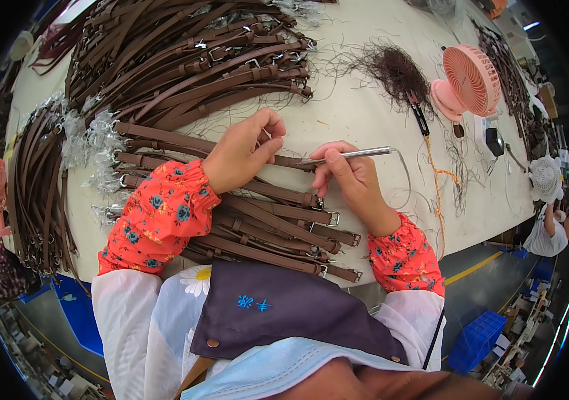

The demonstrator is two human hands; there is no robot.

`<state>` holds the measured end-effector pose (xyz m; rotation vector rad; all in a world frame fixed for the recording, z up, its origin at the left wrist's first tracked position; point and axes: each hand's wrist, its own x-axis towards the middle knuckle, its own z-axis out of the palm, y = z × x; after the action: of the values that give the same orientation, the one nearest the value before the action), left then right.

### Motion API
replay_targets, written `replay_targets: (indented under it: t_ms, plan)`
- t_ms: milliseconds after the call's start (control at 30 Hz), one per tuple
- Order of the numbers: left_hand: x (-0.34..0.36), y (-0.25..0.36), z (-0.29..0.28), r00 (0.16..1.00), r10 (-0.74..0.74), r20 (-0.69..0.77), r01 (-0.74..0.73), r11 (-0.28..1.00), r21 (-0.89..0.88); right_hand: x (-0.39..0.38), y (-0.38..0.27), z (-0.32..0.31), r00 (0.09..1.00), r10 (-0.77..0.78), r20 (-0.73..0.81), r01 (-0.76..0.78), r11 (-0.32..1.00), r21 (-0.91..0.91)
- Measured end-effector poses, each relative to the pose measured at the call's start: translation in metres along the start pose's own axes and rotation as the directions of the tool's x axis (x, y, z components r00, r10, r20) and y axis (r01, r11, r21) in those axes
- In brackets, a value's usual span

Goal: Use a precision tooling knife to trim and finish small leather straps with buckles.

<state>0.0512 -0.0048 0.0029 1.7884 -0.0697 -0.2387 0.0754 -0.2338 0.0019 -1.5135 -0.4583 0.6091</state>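
Brown straps (258, 250) with metal buckles lie side by side in front of me. My right hand (354, 177) grips a slim silver pen-shaped tool (368, 153) with a thin cord at its back end. The tool's front tip reaches the end of one brown strap (291, 162); whether it touches is unclear. Over the same straps is my left hand (248, 147), its fingers curled and thumb close to the forefinger. Anything pinched there is too small to make out. Clear plastic wrapping (102, 143) covers the straps' left ends.
A large heap of brown straps (184, 60) fills the far left, with another bundle (38, 193) at the left edge. Toward the right are a tangle of dark threads (394, 70), black-handled snips (420, 119) on an orange cord, and a pink fan (468, 80). Another person (548, 230) is at far right.
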Motion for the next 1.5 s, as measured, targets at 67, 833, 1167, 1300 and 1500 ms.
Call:
replay_targets:
  t_ms: [67,833,1167,1300,1500]
  plan:
    - [-0.001,-0.004,0.001,0.992,0.126,0.009,-0.126,0.982,0.139,0.0,0.0,0.001,0.998,-0.034,-0.044,0.035,0.998,0.044]
    - [-0.002,-0.004,0.001,0.981,0.185,0.056,-0.193,0.953,0.235,0.001,0.003,0.002,0.999,-0.029,-0.034,0.031,0.999,0.043]
    - [-0.001,-0.003,0.001,0.988,0.145,0.053,-0.153,0.964,0.218,0.001,0.005,0.002,0.999,-0.032,-0.03,0.033,0.999,0.042]
    - [0.001,0.003,0.001,0.979,0.16,-0.122,-0.129,0.964,0.233,0.0,0.003,0.002,0.998,-0.034,-0.047,0.037,0.997,0.06]
    - [-0.004,-0.005,-0.003,0.906,0.378,0.188,-0.416,0.727,0.545,0.0,0.003,0.001,0.986,-0.133,-0.099,0.14,0.987,0.073]
